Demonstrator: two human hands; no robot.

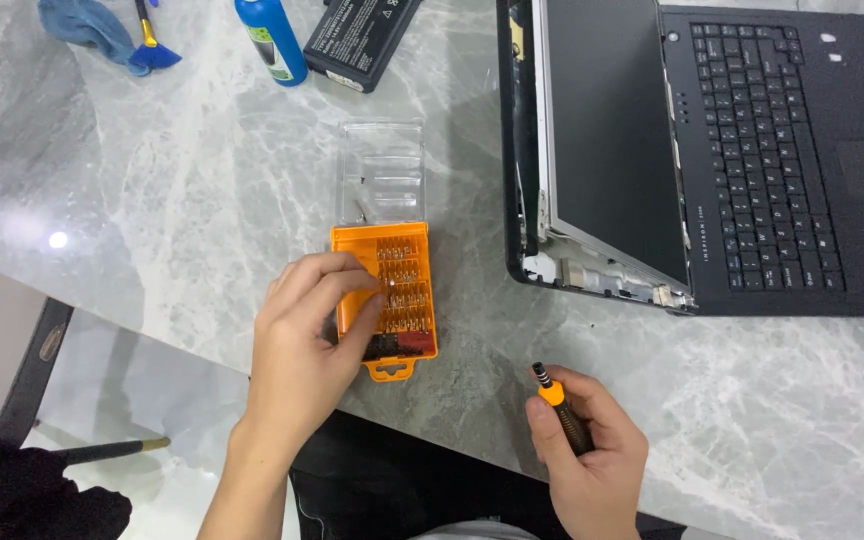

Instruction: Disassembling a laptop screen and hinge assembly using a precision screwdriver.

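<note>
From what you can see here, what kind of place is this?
Probably a home or small repair workspace: a marble-patterned table holds an opened laptop with its screen frame partly removed, an orange bit set under the left hand, and a screwdriver in the right hand.

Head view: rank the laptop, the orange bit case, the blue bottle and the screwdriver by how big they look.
1. laptop
2. orange bit case
3. and 4. blue bottle and screwdriver: unsure, since the frame edge crops the bottle and the right hand hides part of the screwdriver.
</note>
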